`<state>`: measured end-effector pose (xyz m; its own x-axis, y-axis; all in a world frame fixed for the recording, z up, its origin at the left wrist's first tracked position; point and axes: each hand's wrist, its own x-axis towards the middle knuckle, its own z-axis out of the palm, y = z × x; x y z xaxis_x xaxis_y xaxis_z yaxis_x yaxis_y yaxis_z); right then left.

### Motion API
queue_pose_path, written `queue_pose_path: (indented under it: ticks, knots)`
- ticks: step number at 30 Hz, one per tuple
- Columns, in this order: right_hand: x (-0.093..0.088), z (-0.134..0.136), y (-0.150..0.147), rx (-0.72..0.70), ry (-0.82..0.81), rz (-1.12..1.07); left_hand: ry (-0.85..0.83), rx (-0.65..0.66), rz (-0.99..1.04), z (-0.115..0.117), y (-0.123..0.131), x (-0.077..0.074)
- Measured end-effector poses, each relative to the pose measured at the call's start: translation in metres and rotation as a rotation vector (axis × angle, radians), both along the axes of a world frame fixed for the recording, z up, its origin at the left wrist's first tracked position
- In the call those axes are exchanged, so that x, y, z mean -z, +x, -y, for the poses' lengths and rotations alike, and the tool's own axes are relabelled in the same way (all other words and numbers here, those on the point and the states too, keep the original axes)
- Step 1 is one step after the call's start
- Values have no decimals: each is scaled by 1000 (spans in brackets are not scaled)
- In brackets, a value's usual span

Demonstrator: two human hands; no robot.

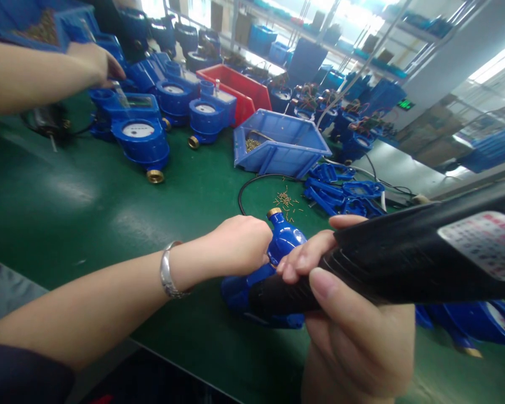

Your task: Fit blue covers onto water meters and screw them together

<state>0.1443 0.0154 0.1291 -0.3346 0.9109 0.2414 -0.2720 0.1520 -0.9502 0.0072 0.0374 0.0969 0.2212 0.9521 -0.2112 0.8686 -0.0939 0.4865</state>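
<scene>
In my right hand [357, 331] is a black electric screwdriver [404, 252], held with the fingers wrapped round its front part. Its front end points left, over a blue water meter [285, 235] lying on the green table. The screwdriver's tip is hidden from me. My left hand [242, 244], with a silver bracelet on the wrist, is closed against the left side of this meter; its fingertips are mostly hidden. The meter's brass threaded end sticks out beyond both hands, and its lower part is partly covered by the screwdriver.
Loose brass screws [285, 199] lie beyond the meter. Behind them stand a blue bin [294, 160] and a red bin [235, 84]. Blue plastic parts [345, 193] are piled right. More meters [139, 140] stand left, near another person's hand [95, 64]. A black cable [252, 182] curves across the table.
</scene>
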Motion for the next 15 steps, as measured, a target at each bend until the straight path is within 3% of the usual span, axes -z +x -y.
queue_pose_path:
  ticks: [10, 15]
  knots:
    - [-9, 0, 0, -43, -80, -29, 32, 147, -79, -7, 10, -1]
    - [-21, 0, 5, -3, 15, -28, 7, 136, -36, -14, 13, 0]
